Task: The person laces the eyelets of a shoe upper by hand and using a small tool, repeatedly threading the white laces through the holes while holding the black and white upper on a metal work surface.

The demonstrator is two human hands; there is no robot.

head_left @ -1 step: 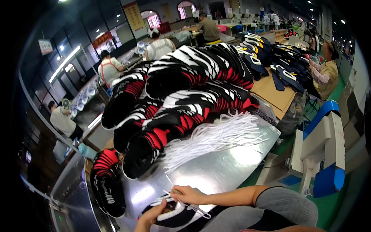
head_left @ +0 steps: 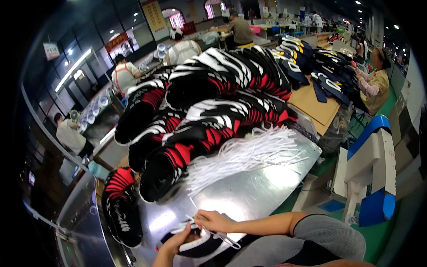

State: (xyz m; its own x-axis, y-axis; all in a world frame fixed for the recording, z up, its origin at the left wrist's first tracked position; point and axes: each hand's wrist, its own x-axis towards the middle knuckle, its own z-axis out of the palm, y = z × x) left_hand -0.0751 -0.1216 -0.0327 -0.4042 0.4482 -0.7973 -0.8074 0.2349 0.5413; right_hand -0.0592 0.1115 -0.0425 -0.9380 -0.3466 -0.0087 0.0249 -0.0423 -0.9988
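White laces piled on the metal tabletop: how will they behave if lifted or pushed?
The white laces are probably floppy, as they bend and droop loosely over one another. Pulling one may drag neighbours along, since many strands overlap. Pushed, they would likely slide fairly easily, as the metal tabletop looks smooth and shiny.

Ambient light: dim. Tube light [head_left: 73, 70]: bright white, upper left. Ceiling lamps [head_left: 396, 26]: small bright points. Table [head_left: 262, 189]: blown-out glare patches. Far background: soft. Edges: bowed; corners black.
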